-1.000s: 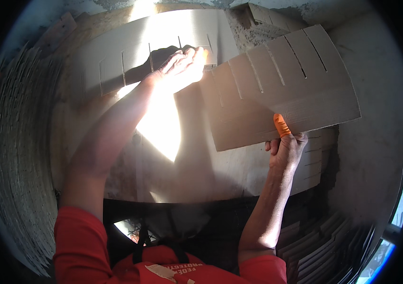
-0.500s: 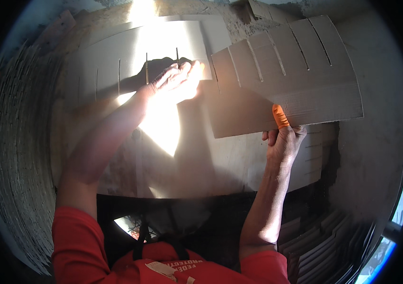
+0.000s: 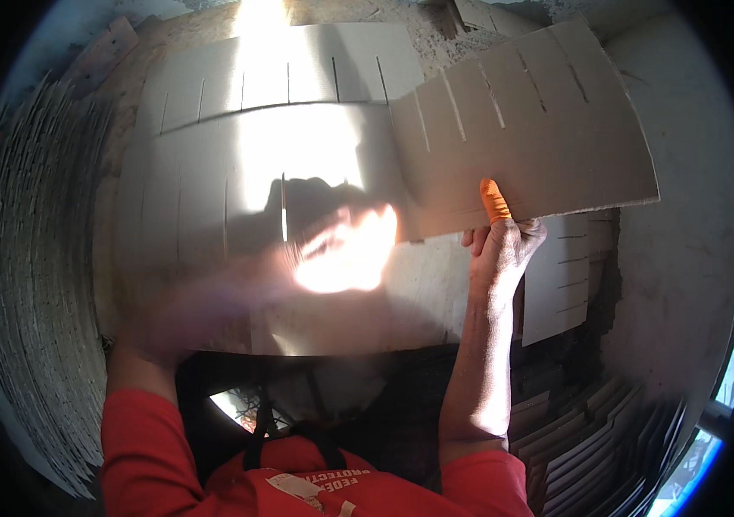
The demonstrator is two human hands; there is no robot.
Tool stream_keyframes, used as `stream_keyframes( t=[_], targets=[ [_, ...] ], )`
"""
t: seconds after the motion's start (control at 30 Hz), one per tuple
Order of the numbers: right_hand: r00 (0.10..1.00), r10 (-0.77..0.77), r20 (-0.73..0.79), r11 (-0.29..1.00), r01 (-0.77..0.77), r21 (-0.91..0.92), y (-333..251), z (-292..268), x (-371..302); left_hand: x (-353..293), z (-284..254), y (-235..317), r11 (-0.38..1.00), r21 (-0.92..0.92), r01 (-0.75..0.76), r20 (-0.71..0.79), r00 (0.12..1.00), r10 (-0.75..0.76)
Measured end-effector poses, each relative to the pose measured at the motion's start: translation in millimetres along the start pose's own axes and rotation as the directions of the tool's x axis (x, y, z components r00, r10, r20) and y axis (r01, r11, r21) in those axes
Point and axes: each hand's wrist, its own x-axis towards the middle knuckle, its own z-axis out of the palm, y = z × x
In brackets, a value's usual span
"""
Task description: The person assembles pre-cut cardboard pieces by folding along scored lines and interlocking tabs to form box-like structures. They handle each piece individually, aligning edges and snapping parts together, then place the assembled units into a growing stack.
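My right hand [image 3: 505, 233] grips the lower edge of a slotted grey cardboard sheet [image 3: 522, 159], tilted up at the right. Its thumb, in an orange finger cover, presses on the sheet's face and the other fingers are behind. My left hand [image 3: 345, 250] is blurred and glaring in bright sunlight. It is closed at the right part of a second slotted cardboard sheet [image 3: 203, 172], which moves with it; the fingertips are hard to make out. Behind that one, a further slotted sheet [image 3: 341, 52] lies flat on the worktable.
A tall stack of cardboard sheets [image 3: 35, 284] stands along the left side. More sheets [image 3: 595, 448] are packed on edge at the lower right. Another slotted sheet [image 3: 556, 293] lies beyond my right forearm. A sunlit patch crosses the work surface.
My left hand has come toward me together with its sheet, uncovering the slots of the sheet behind. The right hand's sheet has shifted slightly left and tilted.
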Motion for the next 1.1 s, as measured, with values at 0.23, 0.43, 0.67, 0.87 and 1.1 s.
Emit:
stream_keyframes(
  t=[0.23, 0.43, 0.67, 0.87, 1.1],
  targets=[
    [0.992, 0.128, 0.013, 0.991, -0.128, -0.029, -7, -2, 7, 18, -1, -3, 0.781, -0.465, 0.416, 0.208, 0.909, -0.36],
    [0.974, 0.208, -0.088, 0.971, -0.216, -0.1, -11, -1, 8, 37, 78, -121, 0.504, -0.055, 0.862, 0.48, 0.465, -0.743],
    [0.986, 0.165, -0.011, 0.983, -0.165, -0.083, -2, -11, 11, 14, 102, -129, 0.535, -0.093, 0.84, 0.615, 0.471, -0.632],
    [0.987, 0.161, 0.016, 0.981, -0.159, -0.108, -5, -9, 9, 37, 90, -147, 0.504, -0.056, 0.862, 0.617, 0.427, -0.661],
    [0.988, 0.156, 0.0, 0.982, -0.155, -0.105, -2, -12, 10, 30, 93, -142, 0.585, -0.255, 0.77, 0.417, 0.633, -0.652]
  ],
)
